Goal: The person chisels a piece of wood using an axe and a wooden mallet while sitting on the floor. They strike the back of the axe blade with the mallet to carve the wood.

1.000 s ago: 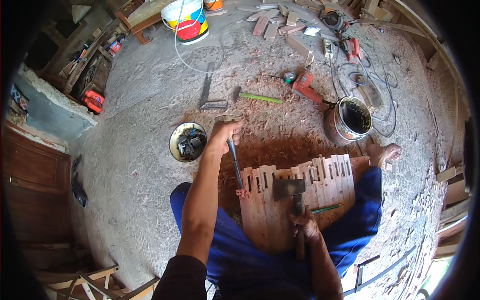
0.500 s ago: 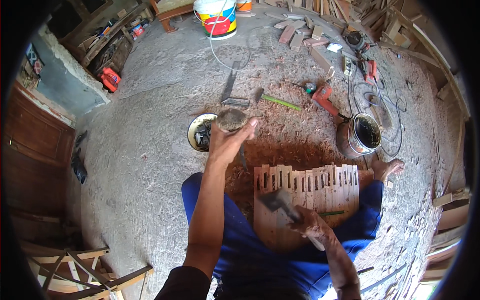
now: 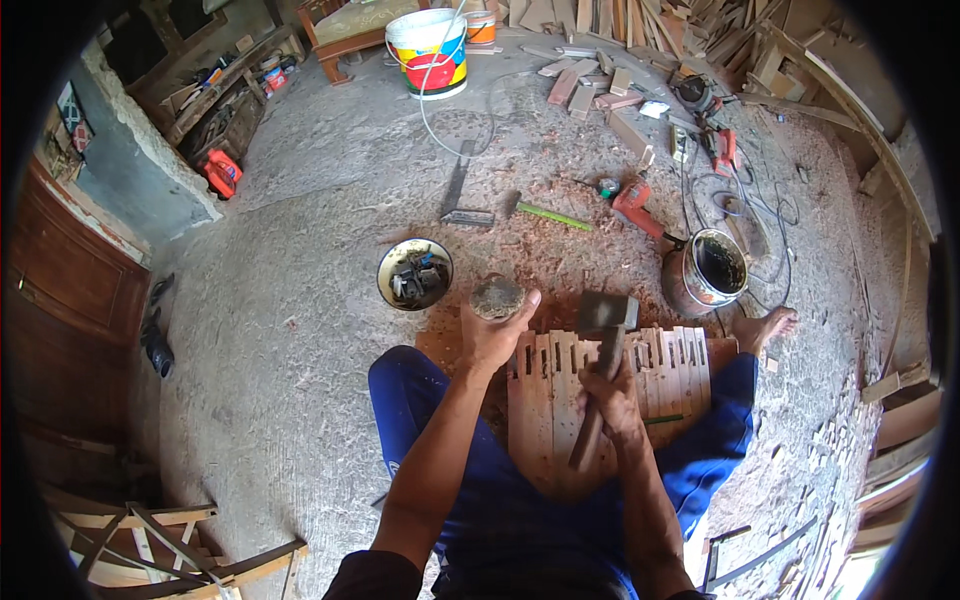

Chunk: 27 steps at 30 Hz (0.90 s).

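Note:
I sit on the floor in blue trousers with a row of slotted wooden slats across my lap. My left hand grips the top of a tool whose round, worn end faces up, held upright at the slats' left edge. My right hand is wrapped around the wooden handle of a hammer, whose grey block head is raised just right of the left hand. My bare foot rests at the right of the slats.
A round tin bowl of small metal parts lies left of my left hand. A dark-filled metal pot stands right. Farther off are a colourful bucket, an orange power tool, cables, a green ruler and wood offcuts. Sawdust covers the concrete.
The left hand moved its tool from over the slats up toward the bowl and back to the slats' left edge. The hammer rose from the slats and now sits raised beside the left hand.

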{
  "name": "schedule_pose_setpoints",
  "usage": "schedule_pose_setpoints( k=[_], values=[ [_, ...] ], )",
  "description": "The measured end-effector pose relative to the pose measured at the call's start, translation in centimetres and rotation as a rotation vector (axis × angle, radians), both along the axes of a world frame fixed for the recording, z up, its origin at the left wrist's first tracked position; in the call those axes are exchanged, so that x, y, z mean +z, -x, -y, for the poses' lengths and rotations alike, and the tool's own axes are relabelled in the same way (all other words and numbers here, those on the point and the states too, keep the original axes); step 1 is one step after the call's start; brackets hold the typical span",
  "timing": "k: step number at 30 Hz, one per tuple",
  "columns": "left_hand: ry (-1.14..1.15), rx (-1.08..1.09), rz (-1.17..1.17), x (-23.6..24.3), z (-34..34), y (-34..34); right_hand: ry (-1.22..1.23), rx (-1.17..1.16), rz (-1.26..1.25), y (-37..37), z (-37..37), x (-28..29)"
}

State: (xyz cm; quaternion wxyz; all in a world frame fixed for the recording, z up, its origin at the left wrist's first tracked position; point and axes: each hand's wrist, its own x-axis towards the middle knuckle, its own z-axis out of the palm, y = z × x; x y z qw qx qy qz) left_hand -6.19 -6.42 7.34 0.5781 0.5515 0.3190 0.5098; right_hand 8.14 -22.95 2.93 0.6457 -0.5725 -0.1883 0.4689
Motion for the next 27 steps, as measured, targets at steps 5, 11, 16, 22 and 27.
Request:
schedule_pose_setpoints(
  k=[5,11,16,22,27],
  values=[
    [-0.037,-0.011,-0.04,-0.9,-0.5,-0.3,0.115,0.038,-0.007,-0.3,4.2,0.8],
    [0.053,0.08,0.077,-2.7,-1.5,0.7,0.011,-0.039,-0.154,0.9,4.4,2.0],
    [-0.294,0.007,-0.178,-2.9,0.7,-1.1,-0.06,0.024,0.024,1.9,3.8,5.8],
    [-0.213,-0.118,-0.106,-3.9,2.1,0.0,-0.173,0.272,1.078,1.4,2.8,15.5],
    [-0.492,-0.045,-0.186,-4.6,2.7,0.6,0.113,0.547,1.479,2.6,1.8,18.6]
  ],
)
